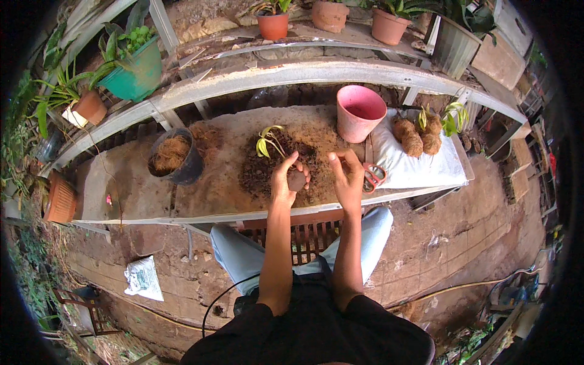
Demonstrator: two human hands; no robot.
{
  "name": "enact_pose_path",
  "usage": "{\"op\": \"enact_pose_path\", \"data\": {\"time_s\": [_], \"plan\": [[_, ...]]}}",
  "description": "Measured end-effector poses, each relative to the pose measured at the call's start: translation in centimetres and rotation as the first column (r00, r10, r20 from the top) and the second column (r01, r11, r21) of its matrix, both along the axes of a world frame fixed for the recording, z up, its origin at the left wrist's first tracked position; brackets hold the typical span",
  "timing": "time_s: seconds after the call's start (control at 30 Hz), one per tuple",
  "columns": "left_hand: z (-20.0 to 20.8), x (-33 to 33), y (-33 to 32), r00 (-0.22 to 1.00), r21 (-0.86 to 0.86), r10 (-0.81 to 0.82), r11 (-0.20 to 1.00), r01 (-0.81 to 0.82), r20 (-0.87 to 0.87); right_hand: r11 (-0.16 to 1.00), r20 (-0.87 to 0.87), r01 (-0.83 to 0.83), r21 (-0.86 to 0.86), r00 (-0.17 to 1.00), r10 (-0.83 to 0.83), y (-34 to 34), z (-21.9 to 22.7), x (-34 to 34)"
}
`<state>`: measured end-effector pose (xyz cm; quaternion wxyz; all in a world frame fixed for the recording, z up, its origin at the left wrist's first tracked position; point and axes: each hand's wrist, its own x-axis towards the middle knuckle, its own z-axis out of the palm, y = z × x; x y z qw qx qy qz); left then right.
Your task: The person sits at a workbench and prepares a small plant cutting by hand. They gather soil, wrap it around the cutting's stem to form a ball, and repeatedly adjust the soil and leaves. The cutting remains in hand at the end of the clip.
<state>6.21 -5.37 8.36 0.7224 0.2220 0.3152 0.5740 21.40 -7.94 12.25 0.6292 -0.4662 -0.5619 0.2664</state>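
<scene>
My left hand is closed around the dark root ball of a small seedling. Its thin stem and yellow-green leaves lean up and left above my fingers. To its right, my right hand is raised over the bench with fingers curled and thumb up; whatever it may hold is too small to make out. Loose dark soil lies heaped beneath and around my left hand. Scissors with orange-red handles lie just right of my right hand, their blades partly hidden.
A pink pot stands at the bench's back. Right of it, fibre-wrapped plants lie on a white sack. A black pot of brown fibre sits on the left. Behind runs a metal rail, with potted plants beyond.
</scene>
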Motion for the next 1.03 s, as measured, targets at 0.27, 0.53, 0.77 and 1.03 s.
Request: {"op": "enact_pose_path", "data": {"time_s": [0.27,0.53,0.77,1.03], "plan": [[2.6,0.0,-0.7,0.981,-0.008,0.118,0.993,-0.118,0.156,0.990,-0.105,-0.099,-0.096,0.991,0.089,-0.1,-0.4,-0.5],[2.7,0.2,-0.9,0.996,0.196,-0.009,0.981,-0.008,0.090,0.939,-0.042,-0.344,-0.003,0.938,0.344,0.6,-1.7,-2.1],[1.2,0.6,-0.2,0.999,0.272,0.027,0.962,-0.033,0.024,0.914,-0.093,-0.392,-0.100,0.919,0.384,0.4,-1.7,-2.7],[1.0,0.6,-0.2,0.920,0.139,-0.035,0.990,-0.021,0.389,0.878,-0.218,-0.478,0.003,0.857,0.467,1.2,-3.2,-2.8]]}}
